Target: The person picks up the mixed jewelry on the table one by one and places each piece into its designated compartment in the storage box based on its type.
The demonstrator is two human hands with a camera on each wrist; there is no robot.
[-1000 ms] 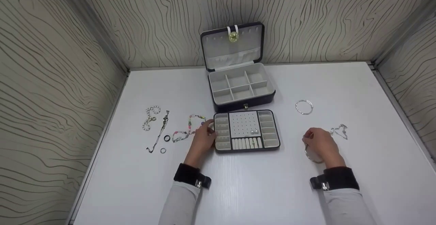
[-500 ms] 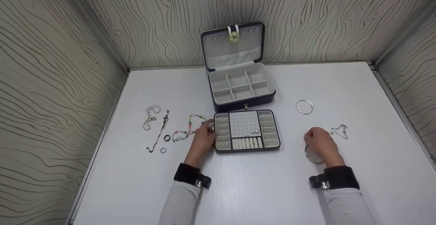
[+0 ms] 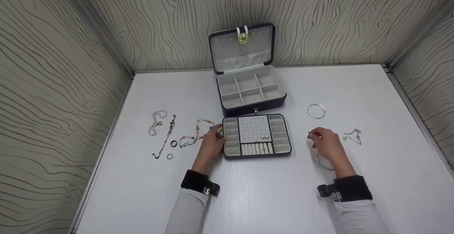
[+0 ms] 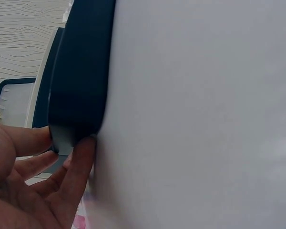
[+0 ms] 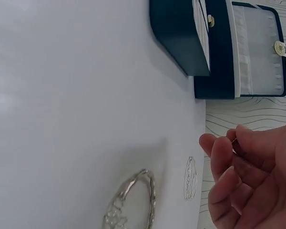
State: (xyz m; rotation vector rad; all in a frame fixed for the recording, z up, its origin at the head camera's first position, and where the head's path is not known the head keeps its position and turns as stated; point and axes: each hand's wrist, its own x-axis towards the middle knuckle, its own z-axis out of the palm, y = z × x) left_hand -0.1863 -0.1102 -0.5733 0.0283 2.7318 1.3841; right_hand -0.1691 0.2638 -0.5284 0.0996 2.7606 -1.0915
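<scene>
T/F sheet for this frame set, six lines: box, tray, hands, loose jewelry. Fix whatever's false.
1. The lid of the jewelry box stands open. True.
2. The right hand grips the nearer bangle. False: the nearer bangle lies on the table, apart from that hand's fingers.
3. The left hand holds the left end of the tray. True.
4. The black ring is inside the tray. False: the black ring lies left of it.
5. Two round studs sit on the perforated panel. True.
6. The colorful bead strand lies right of the tray. False: left.
</scene>
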